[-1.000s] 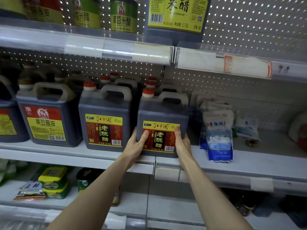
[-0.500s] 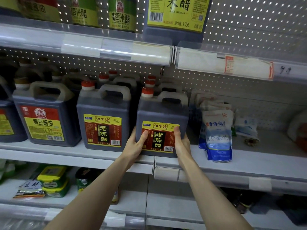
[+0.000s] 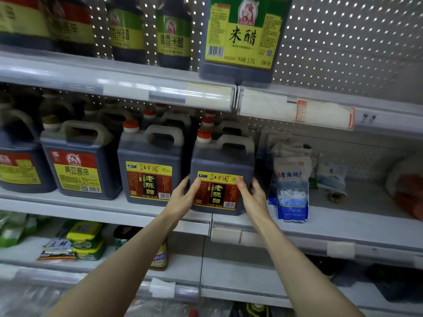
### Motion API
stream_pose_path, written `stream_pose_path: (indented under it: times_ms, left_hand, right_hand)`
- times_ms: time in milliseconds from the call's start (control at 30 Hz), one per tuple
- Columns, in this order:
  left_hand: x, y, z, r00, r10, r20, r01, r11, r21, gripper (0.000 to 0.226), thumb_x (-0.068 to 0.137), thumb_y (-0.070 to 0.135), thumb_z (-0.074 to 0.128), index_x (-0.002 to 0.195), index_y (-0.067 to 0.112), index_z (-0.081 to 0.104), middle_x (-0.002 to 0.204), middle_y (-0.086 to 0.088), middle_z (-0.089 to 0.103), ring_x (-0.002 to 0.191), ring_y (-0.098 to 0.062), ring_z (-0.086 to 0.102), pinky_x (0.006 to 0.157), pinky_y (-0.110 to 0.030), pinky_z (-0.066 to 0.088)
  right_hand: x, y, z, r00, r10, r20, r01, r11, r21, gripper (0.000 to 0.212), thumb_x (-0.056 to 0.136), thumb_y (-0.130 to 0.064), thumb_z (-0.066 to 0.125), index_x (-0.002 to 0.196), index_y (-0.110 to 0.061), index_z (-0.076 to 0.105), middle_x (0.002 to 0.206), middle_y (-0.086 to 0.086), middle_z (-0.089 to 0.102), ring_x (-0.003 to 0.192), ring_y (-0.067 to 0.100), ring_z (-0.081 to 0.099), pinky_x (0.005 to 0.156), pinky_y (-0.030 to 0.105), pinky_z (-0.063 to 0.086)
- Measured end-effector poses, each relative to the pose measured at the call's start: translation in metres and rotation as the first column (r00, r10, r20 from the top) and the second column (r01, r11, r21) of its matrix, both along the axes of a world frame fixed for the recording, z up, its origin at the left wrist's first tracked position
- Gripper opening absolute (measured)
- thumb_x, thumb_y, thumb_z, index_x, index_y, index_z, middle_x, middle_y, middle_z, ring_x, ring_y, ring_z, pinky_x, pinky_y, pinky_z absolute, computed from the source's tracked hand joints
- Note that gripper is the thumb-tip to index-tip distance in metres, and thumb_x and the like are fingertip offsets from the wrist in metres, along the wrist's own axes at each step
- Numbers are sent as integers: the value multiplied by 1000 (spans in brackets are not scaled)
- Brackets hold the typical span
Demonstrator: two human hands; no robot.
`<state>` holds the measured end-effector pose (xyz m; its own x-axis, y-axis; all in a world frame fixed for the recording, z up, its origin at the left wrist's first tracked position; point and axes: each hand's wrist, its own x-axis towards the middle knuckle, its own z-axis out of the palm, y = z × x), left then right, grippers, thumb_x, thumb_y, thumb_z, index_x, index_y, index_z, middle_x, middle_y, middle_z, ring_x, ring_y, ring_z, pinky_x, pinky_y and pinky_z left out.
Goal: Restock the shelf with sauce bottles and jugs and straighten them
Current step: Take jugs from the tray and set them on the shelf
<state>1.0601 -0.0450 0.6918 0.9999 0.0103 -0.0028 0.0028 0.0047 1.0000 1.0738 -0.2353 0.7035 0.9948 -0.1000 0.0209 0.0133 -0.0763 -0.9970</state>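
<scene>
1. Dim, cool light is filling the scene; white glare is streaking along the clear price rail (image 3: 137,89).
2. Pegboard (image 3: 348,42) holes are glowing as bright dots.
3. Shadow is swallowing the rear jugs (image 3: 176,121).
4. The wide lens is bending the shelf (image 3: 343,217) edges; the left side is blurring.

Top shelf: you can read 米醋, RICE VINEGAR and 净含量 1.75L on the rice vinegar jug (image 3: 240,37). The green-label bottle (image 3: 173,42) beside it says 清香米醋.

Middle shelf, left to right:
- Soy sauce jug (image 3: 77,172): 黄豆酱油 on yellow.
- Left vinegar jug (image 3: 148,179): 江宇源 over 老陈醋, 2.5L at the label's foot.
- Right vinegar jug (image 3: 216,191): same 江宇源 and 老陈醋. You'd read the volume as 2.6L, last digit unsure.
- Salt bag (image 3: 291,179): 青海湖.

Small print elsewhere is too blurred.
</scene>
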Motion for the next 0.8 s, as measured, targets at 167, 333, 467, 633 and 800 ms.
stream_pose_path:
  times_ms: [167,333,467,633,800]
  left_hand:
    - [-34,14,36,1000,-4,24,3,997,75,77,79,52,62,142,15,41,134,-4,54,121,-20,51,102,-40,46]
    - [-90,50,77,988,35,149,-60,984,168,56,82,39,70,129,12,55,121,-3,63,107,-17,61,71,-15,45]
    - [-156,104,122,962,58,268,-112,975,191,43,87,28,67,126,16,55,113,-2,64,93,-7,61,65,-9,45]
    - [-245,190,167,908,141,394,-227,957,182,47,83,34,73,124,22,54,114,0,63,103,-8,60,79,-16,45]
    - [-329,282,203,825,297,481,-405,904,135,41,88,26,65,126,18,53,109,2,62,98,-2,60,70,-7,47]
  right_hand:
    - [-38,9,39,996,-21,84,23,999,-29,79,88,-38,65,152,-27,21,151,-3,33,138,20,35,100,30,36]
    - [-89,38,81,975,-26,219,52,992,-112,71,90,-32,64,150,-26,27,155,1,31,136,20,38,89,23,43]
    - [-138,96,118,942,58,330,-19,993,-120,62,90,-30,65,145,-21,38,145,-2,45,120,8,48,84,10,41]
    - [-199,191,156,888,194,417,-165,981,-105,53,90,-30,65,138,-16,49,126,-2,59,114,9,56,85,15,47]
    - [-250,301,191,805,344,483,-341,935,-97,43,92,-27,64,132,-15,54,110,-10,63,108,7,59,89,20,48]
